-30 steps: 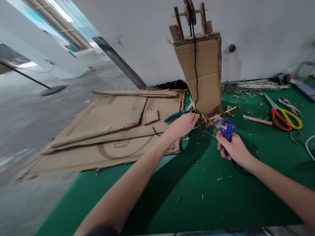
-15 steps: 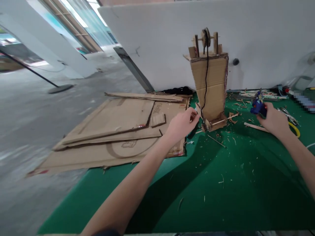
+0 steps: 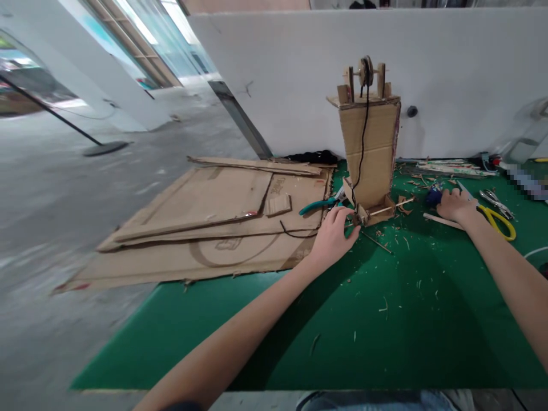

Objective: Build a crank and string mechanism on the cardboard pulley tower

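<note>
A tall cardboard tower [image 3: 371,149] stands on the green table [image 3: 385,319], with a wooden pulley [image 3: 366,71] on top and a black cord [image 3: 362,142] hanging down its front. My left hand [image 3: 336,237] rests at the tower's base, fingers curled and pinched near small wooden sticks there. My right hand [image 3: 456,204] lies on the table to the right, closed over a blue glue gun [image 3: 432,197] that it holds down on the surface. Teal-handled pliers [image 3: 319,204] lie just left of the tower's base.
Flat cardboard sheets [image 3: 205,228] cover the table's left end and hang past its edge. Yellow-handled scissors [image 3: 499,220], a metal tool [image 3: 494,200] and a wooden stick [image 3: 443,221] lie at the right. Wood chips litter the cloth. A white partition [image 3: 299,74] stands behind.
My right hand carried the glue gun from beside the tower's base to the right and lowered it onto the table. My left hand shifted slightly down at the base, uncovering the pliers.
</note>
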{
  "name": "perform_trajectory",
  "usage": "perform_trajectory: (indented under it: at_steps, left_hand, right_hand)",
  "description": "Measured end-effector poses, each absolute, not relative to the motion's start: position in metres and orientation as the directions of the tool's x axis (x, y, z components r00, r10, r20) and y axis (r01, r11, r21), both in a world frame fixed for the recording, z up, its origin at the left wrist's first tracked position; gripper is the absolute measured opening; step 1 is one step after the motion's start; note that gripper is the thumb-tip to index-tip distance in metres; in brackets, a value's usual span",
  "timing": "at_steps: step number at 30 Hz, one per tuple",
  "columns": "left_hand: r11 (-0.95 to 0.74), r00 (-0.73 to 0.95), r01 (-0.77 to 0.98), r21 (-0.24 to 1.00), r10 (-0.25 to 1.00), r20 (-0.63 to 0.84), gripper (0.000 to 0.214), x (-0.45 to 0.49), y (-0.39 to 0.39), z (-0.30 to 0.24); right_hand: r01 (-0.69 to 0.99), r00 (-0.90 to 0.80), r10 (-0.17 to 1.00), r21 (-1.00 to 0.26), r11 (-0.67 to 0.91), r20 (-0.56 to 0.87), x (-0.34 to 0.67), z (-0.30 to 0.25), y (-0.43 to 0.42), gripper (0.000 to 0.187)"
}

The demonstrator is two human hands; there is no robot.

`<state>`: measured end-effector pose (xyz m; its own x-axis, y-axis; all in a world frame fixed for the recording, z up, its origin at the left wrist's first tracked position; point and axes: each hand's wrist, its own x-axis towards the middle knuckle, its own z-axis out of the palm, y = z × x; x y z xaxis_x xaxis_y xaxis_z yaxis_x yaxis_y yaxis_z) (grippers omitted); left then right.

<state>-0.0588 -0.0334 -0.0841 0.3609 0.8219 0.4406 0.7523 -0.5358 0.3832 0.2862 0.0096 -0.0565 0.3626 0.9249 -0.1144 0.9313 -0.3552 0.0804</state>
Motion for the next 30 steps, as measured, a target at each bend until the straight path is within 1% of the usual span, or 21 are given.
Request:
perform_trajectory:
  at_steps: [2,4,6,8,10,13,16,18,20,21,22,24,26,28,30]
  left_hand:
    - [-0.539,0.367,0.752,0.38,0.821,0.437,0.028,-0.058,-0.031,-0.081]
    - [-0.552,0.387,0.755,0.354,0.811,0.439,0.027,-0.056,-0.029,-0.075]
    - [-0.56,0.418,0.765,0.317,0.807,0.416,0.027,-0.054,-0.028,-0.064]
    - [-0.561,0.458,0.779,0.28,0.814,0.359,0.027,-0.052,-0.025,-0.049]
    - [-0.57,0.498,0.782,0.253,0.815,0.295,0.029,-0.052,-0.022,-0.034]
    - [-0.597,0.561,0.767,0.236,0.802,0.204,0.04,-0.054,-0.016,-0.021]
    - [-0.59,0.584,0.764,0.26,0.804,0.108,0.047,-0.057,-0.015,-0.024]
    - [-0.566,0.575,0.779,0.271,0.817,0.053,0.045,-0.058,-0.015,-0.031]
    - [-0.555,0.572,0.786,0.27,0.82,0.02,0.042,-0.059,-0.017,-0.037]
    - [-0.557,0.575,0.786,0.269,0.818,0.015,0.041,-0.059,-0.017,-0.038]
    - [-0.56,0.577,0.784,0.267,0.816,0.018,0.04,-0.059,-0.017,-0.039]
    - [-0.565,0.58,0.782,0.262,0.814,0.024,0.037,-0.06,-0.015,-0.04]
    - [-0.569,0.585,0.78,0.261,0.811,0.021,0.031,-0.06,-0.013,-0.039]
    - [-0.58,0.599,0.769,0.268,0.8,0.013,0.025,-0.059,-0.01,-0.037]
    - [-0.59,0.614,0.755,0.286,0.79,0.009,0.023,-0.059,-0.007,-0.035]
  right_hand:
    - [0.954,0.288,0.958,0.085,-0.286,-0.015,0.279,-0.051,0.006,0.048]
    - [0.987,0.134,0.989,0.079,-0.138,0.056,0.27,-0.044,0.004,0.047]
    - [0.996,-0.011,1.0,0.094,0.008,0.027,0.261,-0.039,0.006,0.045]
    - [0.988,-0.072,0.995,0.133,0.08,-0.069,0.253,-0.035,0.007,0.043]
    - [0.985,-0.066,0.99,0.151,0.085,-0.123,0.246,-0.036,0.007,0.046]
    - [0.993,-0.048,0.994,0.104,0.058,-0.095,0.235,-0.047,0.0,0.054]
    - [0.995,-0.061,0.998,0.076,0.061,0.007,0.222,-0.063,-0.014,0.043]
    - [0.995,-0.056,0.992,0.09,0.046,0.11,0.214,-0.071,-0.025,0.036]
    - [0.993,-0.056,0.988,0.111,0.041,0.14,0.211,-0.071,-0.035,0.031]
    - [0.992,-0.054,0.991,0.119,0.039,0.125,0.211,-0.068,-0.04,0.029]
    - [0.992,-0.055,0.996,0.12,0.046,0.073,0.212,-0.063,-0.044,0.027]
    - [0.994,-0.063,0.992,0.084,0.072,-0.107,0.217,-0.05,-0.05,0.025]
    - [0.988,-0.145,0.946,0.003,0.152,-0.289,0.222,-0.037,-0.053,0.018]
    - [0.971,-0.234,0.905,-0.124,0.202,-0.356,0.221,-0.028,-0.054,0.011]
    - [0.943,-0.297,0.892,-0.252,0.217,-0.342,0.215,-0.024,-0.052,0.008]
